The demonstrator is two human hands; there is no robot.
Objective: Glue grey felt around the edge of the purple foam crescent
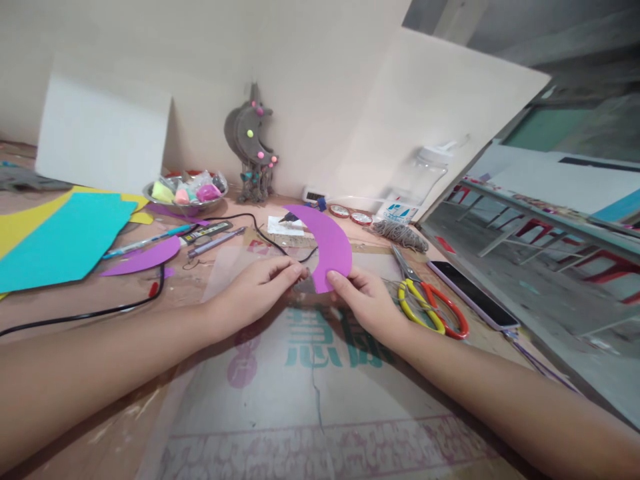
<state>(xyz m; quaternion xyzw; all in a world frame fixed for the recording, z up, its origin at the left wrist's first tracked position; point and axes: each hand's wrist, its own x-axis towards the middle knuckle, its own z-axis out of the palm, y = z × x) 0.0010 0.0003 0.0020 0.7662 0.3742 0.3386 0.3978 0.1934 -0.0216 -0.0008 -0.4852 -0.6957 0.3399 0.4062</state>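
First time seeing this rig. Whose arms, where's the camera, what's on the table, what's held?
No machine: one camera on a person's head looks down at their own bare hands. The right hand pinches the lower end of a purple crescent of craft sheet; the left hand has its fingertips at that same end, grip unclear. On the brown table lie scissors with yellow and orange handles and a dark-screened phone to the right, a teal sheet left, a metal bowl of coloured bits behind.

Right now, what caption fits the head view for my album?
Left hand and right hand pinch a purple crescent over cardboard, scissors and phone nearby.
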